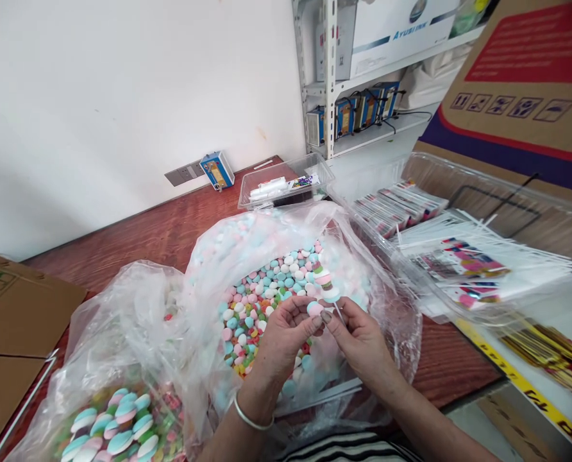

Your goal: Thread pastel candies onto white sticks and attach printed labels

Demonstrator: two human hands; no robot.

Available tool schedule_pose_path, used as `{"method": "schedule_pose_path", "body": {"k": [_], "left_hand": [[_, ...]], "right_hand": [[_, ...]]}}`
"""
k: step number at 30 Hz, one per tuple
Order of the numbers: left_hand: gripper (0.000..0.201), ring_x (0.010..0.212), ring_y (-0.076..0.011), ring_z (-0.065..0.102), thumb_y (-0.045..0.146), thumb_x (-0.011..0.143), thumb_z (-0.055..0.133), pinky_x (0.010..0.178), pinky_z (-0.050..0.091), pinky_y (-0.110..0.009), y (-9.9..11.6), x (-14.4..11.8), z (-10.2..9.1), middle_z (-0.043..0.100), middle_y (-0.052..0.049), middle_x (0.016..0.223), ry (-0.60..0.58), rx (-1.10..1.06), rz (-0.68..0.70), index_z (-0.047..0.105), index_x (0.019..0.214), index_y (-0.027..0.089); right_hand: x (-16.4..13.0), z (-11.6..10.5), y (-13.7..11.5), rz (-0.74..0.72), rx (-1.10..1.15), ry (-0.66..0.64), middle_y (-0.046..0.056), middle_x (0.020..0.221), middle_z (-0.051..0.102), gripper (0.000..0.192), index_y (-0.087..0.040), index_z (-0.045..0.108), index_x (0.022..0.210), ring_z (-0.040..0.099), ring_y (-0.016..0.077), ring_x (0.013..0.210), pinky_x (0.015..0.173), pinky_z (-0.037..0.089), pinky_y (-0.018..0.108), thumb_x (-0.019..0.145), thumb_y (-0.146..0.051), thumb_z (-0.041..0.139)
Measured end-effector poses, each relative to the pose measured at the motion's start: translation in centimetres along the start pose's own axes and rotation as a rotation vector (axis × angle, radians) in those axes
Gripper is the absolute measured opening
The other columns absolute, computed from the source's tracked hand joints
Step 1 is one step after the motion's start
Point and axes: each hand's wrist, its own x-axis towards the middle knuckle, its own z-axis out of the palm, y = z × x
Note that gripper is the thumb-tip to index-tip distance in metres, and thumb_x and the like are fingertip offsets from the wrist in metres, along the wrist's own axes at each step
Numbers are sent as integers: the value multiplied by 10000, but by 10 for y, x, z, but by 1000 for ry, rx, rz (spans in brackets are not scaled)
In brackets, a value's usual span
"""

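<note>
My right hand (363,337) pinches a thin white stick on which several colored candies are stacked, making a candy skewer (323,278) that points up and away from me. Between the fingers of my left hand (286,330) is a pink and pale blue marshmallow candy (315,308), close to the stick. Both thumbs nearly meet there. Beneath the hands lies an opened clear plastic bag (213,247) full of small candies (286,273) in pink, blue and white, with gummy rings among them. Several white sticks (336,391) rest on the plastic near my body.
On the left, another plastic bag (136,301) holds larger two-tone candies (122,423), beside a cardboard box (21,340). A clear tray (372,247) on the right contains wrappers and white sticks. Behind stand a small clear tray (247,192), a blue device (217,171) and metal shelving (331,96).
</note>
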Motion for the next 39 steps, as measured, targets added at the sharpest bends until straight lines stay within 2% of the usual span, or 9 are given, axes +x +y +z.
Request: {"method": "schedule_pose_path", "body": {"k": [5,8,11,18,21,25,29,34,39], "left_hand": [[319,663,-117,634,341,728,779,656,529,-249,0,3,-5,682,-20,788,198,101,73,655,951,149],[305,685,-131,657,333,740,758,675,537,-260,3,6,-13,698,-32,792,266,134,116,649,959,150],[280,702,-137,661,325,757,735,679,534,-259,3,8,-17,709,-37,793,274,153,154,655,964,154],[267,784,-152,670,288,777,720,707,536,-260,3,6,-17,725,-53,871,223,231,157,666,1009,166],[284,842,-172,682,281,775,726,739,548,-277,3,5,-18,730,-66,907,198,274,154,656,1028,173],[255,882,-186,684,295,787,715,780,547,-296,2,5,-18,732,-74,942,187,317,183,647,1005,183],[225,828,-175,675,311,795,703,743,538,-283,-2,5,-15,725,-52,878,181,339,218,646,978,193],[167,759,-153,647,294,801,680,690,511,-259,-5,6,-10,698,-23,812,187,355,263,648,932,196],[182,724,-141,633,279,780,683,664,500,-249,-4,5,-6,663,-8,795,168,269,221,618,926,192]], "right_hand": [[-15,-14,-5,10,-349,-8,-14,651,589,331,-207,610,843,525,143,571,519,406,227,955,-448,412],[-29,-22,-5,-45,-541,-138,-11,622,595,290,-215,582,744,545,158,568,529,386,246,927,-360,410],[-37,-23,-5,-15,-594,-212,7,644,632,300,-216,575,724,585,181,594,551,405,265,913,-344,381],[-36,-20,-8,67,-465,-250,13,664,628,345,-200,607,730,558,181,608,552,420,261,909,-389,382],[-36,-20,-5,137,-314,-250,-27,572,521,330,-207,600,725,434,139,496,444,326,229,908,-416,422],[-40,-14,-2,331,-71,-267,-94,475,306,345,-220,587,811,236,97,387,366,183,214,901,-508,420],[-44,-4,-4,466,33,-228,-120,455,286,347,-224,566,913,170,82,360,344,162,205,873,-542,431],[-46,5,-5,488,110,-228,-140,430,299,355,-222,529,933,149,76,343,328,174,192,868,-558,434],[-43,10,-7,379,42,-244,-129,451,291,294,-228,505,861,181,84,352,336,184,204,893,-505,411]]}}
